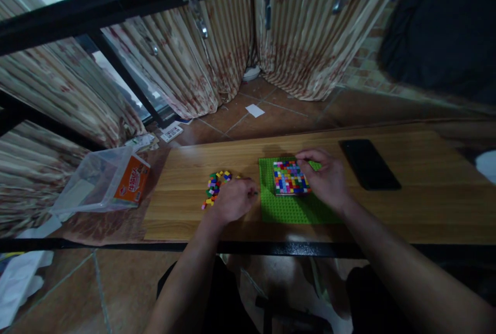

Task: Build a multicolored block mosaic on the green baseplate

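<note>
A narrow wooden table (422, 169) stands on a tiled floor (217, 130), with curtains (232, 40) behind. The right hand (325, 176) reaches in palm down, fingers bent on the far right corner of the multicoloured block (289, 178) on the green board (298, 211). The left hand (234, 199) curls by the loose bricks (213, 187); I can't tell whether its fingers pinch anything.

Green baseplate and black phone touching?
Apart. Head view shows bare wood of the table between the green baseplate and the black phone.
</note>
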`<state>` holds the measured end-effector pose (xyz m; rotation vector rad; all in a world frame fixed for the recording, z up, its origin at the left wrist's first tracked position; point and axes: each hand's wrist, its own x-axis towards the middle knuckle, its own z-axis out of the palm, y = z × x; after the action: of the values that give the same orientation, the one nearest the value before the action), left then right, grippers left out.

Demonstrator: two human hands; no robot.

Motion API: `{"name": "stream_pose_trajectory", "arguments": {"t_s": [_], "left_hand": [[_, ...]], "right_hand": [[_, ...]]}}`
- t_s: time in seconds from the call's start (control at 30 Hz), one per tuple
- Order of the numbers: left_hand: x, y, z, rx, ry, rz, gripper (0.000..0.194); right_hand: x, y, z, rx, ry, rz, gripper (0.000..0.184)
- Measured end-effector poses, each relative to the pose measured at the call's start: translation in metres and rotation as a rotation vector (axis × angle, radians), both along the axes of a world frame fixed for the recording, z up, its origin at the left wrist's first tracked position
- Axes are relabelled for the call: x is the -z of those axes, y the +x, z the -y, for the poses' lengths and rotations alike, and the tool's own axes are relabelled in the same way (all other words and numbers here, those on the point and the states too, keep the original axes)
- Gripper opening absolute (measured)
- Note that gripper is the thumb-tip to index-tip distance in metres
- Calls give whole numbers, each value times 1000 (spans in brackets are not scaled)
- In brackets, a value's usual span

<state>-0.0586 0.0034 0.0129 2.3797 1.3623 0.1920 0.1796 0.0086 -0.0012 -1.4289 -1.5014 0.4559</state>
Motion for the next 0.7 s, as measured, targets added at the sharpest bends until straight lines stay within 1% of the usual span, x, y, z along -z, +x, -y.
{"name": "stream_pose_trajectory", "arguments": {"t_s": [0.13,0.23,0.37,0.5,0.7], "left_hand": [[0,21,-5,-188,37,378,14],[4,40,-6,-300,49,566,14],[14,57,-5,-375,13,697,14],[22,64,-6,-433,-11,785,12],[32,70,-6,-444,-41,846,11]], "right_hand": [[3,-1,-1,-5,-9,-5,12],[3,-4,0,-48,-7,12,13],[2,-7,3,-115,9,30,14],[3,-8,5,-167,35,68,14],[8,-8,5,-178,51,148,14]]}}
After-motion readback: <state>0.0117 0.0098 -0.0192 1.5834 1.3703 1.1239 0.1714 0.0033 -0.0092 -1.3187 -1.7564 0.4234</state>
